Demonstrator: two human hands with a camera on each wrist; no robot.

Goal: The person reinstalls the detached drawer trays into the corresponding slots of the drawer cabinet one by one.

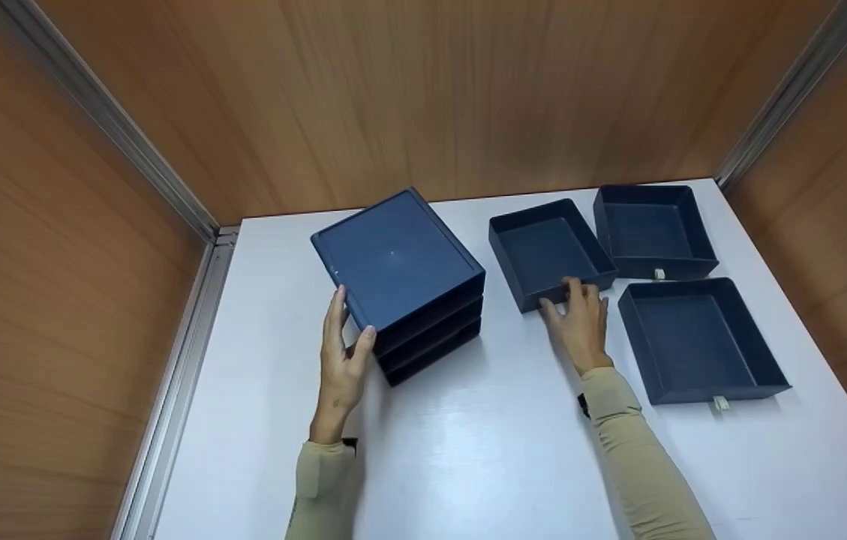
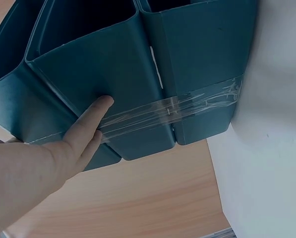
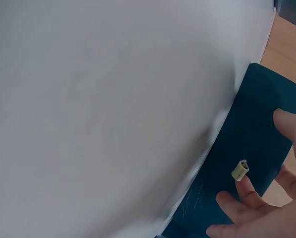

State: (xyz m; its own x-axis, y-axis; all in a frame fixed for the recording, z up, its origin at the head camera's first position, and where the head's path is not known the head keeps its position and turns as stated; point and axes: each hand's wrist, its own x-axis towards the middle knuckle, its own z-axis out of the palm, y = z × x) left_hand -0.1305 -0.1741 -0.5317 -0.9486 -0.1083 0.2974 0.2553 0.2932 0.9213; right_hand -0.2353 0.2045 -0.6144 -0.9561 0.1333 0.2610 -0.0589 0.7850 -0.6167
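A dark blue cabinet stands on the white worktop, turned at an angle, its stacked dark openings facing the near right. The left grip is released: its fingers lie fairly straight against the cabinet's left side, with the thumb by the near corner. In the left wrist view, clear tape runs across that side, binding the tiers together, and the fingertips rest just beside it. A tiny pale mark in the middle of the cabinet top is too small to read.

To the right of the cabinet sit three dark blue drawers. The right grip grasps the front wall of the inner drawer, the one closest to the cabinet, with the thumb on the outer face and a finger reaching over the rim. In the right wrist view, another finger touches the pale pull tab on that front; light scratches show near it.

The far drawer lies just beside it at the back, and the near drawer sits in front of that one, both with pale tabs facing the person. Khaki sleeves cover the forearms; wood-grain panels enclose the worktop
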